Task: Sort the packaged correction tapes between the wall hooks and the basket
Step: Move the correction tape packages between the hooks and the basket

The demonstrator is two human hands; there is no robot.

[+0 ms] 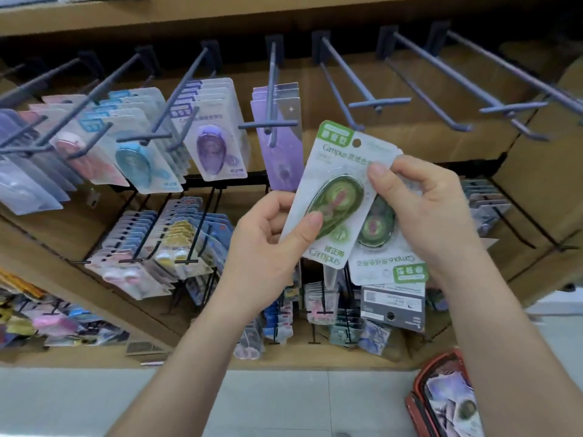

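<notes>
Pale floor tiles [284, 405] form the nearest surface, and a red basket [414, 408] with packages in it is seen below and to the right of the grip. Above these, an upright green correction tape package [334, 197] is pinched at its lower left edge by the left hand [268, 241], with the thumb laid on the blister and the fingers curled behind. Its upper right part is pressed by the thumb of the right hand [422, 209], whose fingers are curled behind a second green package [388, 257]. This one is held upside down and is overlapped by the first. A grey-backed card [394, 304] shows just below the pair; whether it is held cannot be told. Beyond the grip, a brown display wall [426, 137] carries grey wall hooks [271, 89]. Purple packages [285, 152] are hung just above and left of the grip, and further packages [138, 159] are hung farther left.
</notes>
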